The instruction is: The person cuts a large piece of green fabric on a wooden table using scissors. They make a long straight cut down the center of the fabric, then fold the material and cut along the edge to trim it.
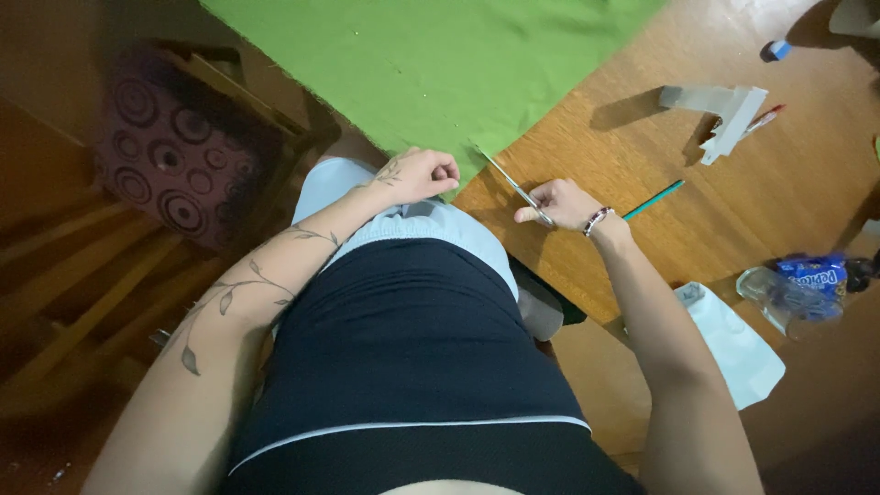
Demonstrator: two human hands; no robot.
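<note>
Brown wooden table fills the right of the frame, with green cloth spread across the top. The left hand is curled, pinching the cloth's edge to keep it tight. The right hand grips scissors, blades pointing at that edge. A teal pencil lies close by.

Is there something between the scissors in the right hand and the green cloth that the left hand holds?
Nothing visible. The scissors in the right hand already reach the edge of the green cloth, near the left hand gripping its corner. The pencil lies behind the right hand, aside.
</note>
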